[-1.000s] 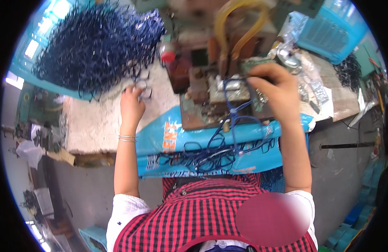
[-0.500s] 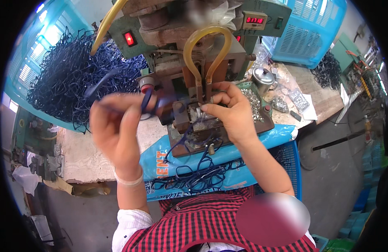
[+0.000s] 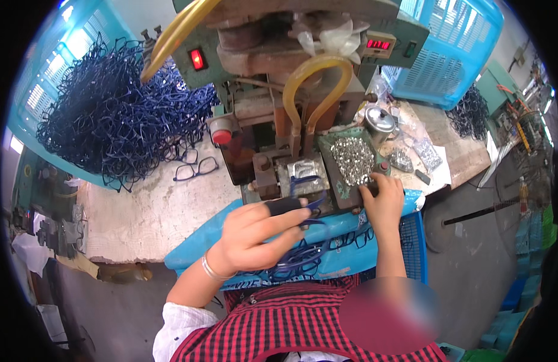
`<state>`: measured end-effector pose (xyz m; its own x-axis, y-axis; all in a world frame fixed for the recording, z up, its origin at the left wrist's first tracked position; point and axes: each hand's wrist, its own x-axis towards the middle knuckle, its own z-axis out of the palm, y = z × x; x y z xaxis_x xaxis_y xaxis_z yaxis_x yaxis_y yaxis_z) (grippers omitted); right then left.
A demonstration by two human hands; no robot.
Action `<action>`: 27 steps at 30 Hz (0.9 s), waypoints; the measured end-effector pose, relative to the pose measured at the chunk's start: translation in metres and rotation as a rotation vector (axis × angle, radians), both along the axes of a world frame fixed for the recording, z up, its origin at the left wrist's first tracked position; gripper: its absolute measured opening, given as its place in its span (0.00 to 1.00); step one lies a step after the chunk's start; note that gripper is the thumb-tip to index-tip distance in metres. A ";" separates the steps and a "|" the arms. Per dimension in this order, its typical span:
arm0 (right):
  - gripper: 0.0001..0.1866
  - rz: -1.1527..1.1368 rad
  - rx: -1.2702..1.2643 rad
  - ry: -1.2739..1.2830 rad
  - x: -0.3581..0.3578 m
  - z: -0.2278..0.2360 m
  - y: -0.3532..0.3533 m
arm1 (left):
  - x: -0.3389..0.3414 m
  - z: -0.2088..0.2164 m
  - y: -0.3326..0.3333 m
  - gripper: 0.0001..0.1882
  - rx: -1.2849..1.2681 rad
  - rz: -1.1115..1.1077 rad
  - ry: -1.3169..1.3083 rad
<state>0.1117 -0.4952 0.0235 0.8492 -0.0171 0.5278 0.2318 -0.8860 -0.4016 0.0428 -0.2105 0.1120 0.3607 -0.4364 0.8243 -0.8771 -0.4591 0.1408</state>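
My left hand [image 3: 258, 235], a black cover on one finger, is closed on a dark blue eyeglass frame [image 3: 313, 206] in front of the press. Part of that frame reaches over the metal die block [image 3: 303, 171]. My right hand [image 3: 382, 202] has its fingers curled at the near right corner of a green tray [image 3: 342, 192] of small shiny metal parts [image 3: 352, 158]. What its fingertips pinch, if anything, is too small to make out. Below my left hand, several blue eyeglass frames [image 3: 300, 260] lie on a blue plastic sheet [image 3: 206, 232].
A big heap of blue eyeglass frames [image 3: 110, 120] spills from a light blue basket [image 3: 34, 136] at left. Yellow tubing [image 3: 318, 63] loops before the press. A red button [image 3: 221, 136] sits left of it. Behind the tray are a lidded metal pot [image 3: 380, 120] and bagged parts [image 3: 427, 154].
My left hand has come from the left to the front of the press. My right hand has left the die for the tray corner. Eyeglass frames now show on the table beside the heap.
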 end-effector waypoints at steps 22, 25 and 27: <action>0.06 0.188 0.161 -0.164 0.070 -0.021 0.007 | -0.033 -0.027 -0.007 0.19 -0.029 0.170 0.098; 0.06 0.127 0.450 0.021 0.048 -0.016 0.006 | -0.047 -0.021 0.050 0.17 -0.126 0.740 0.063; 0.06 0.198 0.455 0.032 0.045 -0.007 0.015 | -0.021 0.000 0.086 0.15 -0.324 0.791 0.132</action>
